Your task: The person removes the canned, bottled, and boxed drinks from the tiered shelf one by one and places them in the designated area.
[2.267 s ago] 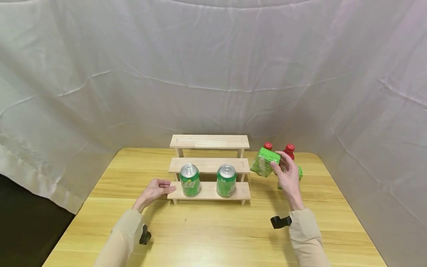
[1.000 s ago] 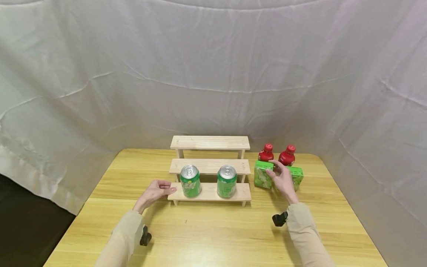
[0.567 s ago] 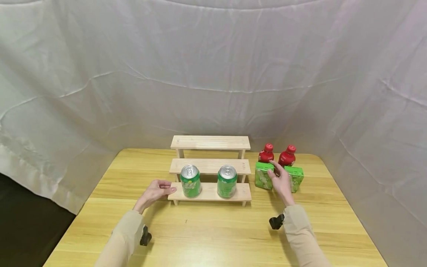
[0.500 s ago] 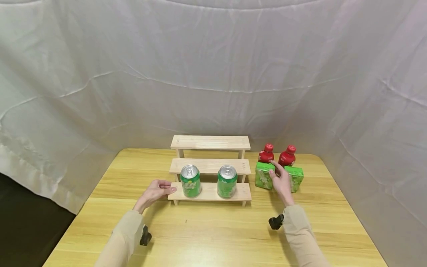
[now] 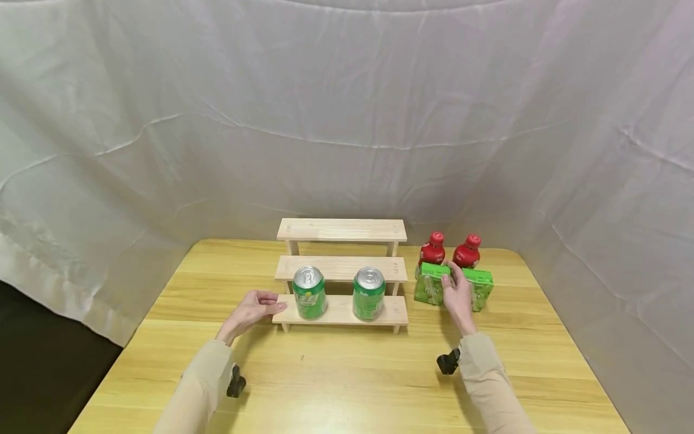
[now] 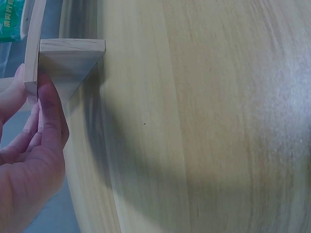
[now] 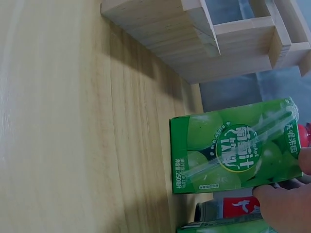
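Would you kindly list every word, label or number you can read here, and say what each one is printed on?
"GRAPE": side of the green juice carton that the right hand touches.
"250": by the carton's lower edge; the unit after it is too small to read.
Large white characters on the carton: East Asian script, not clearly legible.
Green cans, red bottles: labels too small or blurred.

Pale wooden table (image 5: 347,386) with lengthwise grain, rounded far corners, soft glare across the near part. Draped all around behind and to both sides, a wrinkled white cloth backdrop (image 5: 347,120), creased and sagging to the table's far edge. Dark gap (image 5: 43,374) below the cloth past the left edge. Even, diffuse light.
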